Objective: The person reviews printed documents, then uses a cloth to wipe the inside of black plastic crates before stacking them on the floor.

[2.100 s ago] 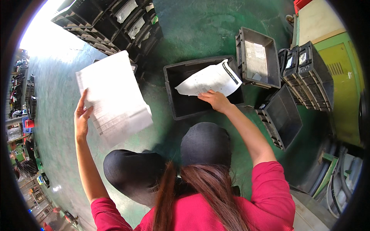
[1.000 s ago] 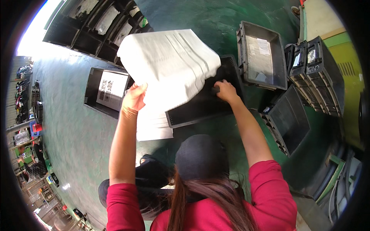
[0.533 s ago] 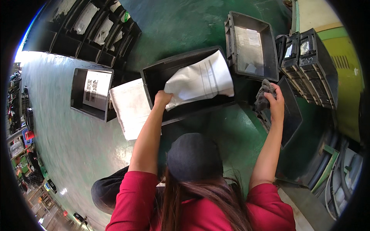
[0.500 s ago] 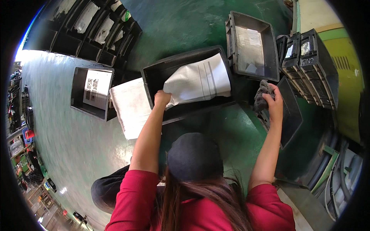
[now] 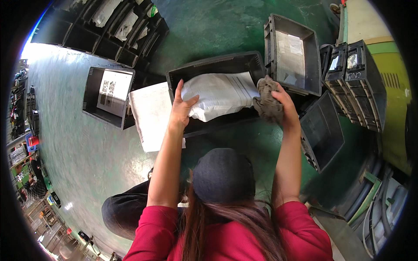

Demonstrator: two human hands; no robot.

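A white sheet with grey stripes [image 5: 222,93], perhaps woven plastic, lies crumpled inside a black plastic crate [image 5: 209,65] in front of me. My left hand [image 5: 182,108] is at the crate's left end by the sheet's edge, thumb and forefinger spread apart; its other fingers are partly hidden. A crumpled grey-brown rag [image 5: 267,102] is gripped in my right hand [image 5: 286,104] at the crate's right end, close to the striped sheet. Another white sheet [image 5: 152,115] pokes out from beneath the left side of the crate.
At the left, a smaller black crate [image 5: 93,98] holds a printed paper. More crates stand at the right: one with cardboard inside [image 5: 272,48], a tilted one [image 5: 324,130] and upright ones [image 5: 365,87]. Stacked black crates [image 5: 82,32] rise at the far left. Hoses [image 5: 385,204] lie lower right.
My left hand has let go of the striped sheet and spread its fingers. My right hand has brought the rag leftward to the crate's right end. The striped sheet now lies lower in the crate.
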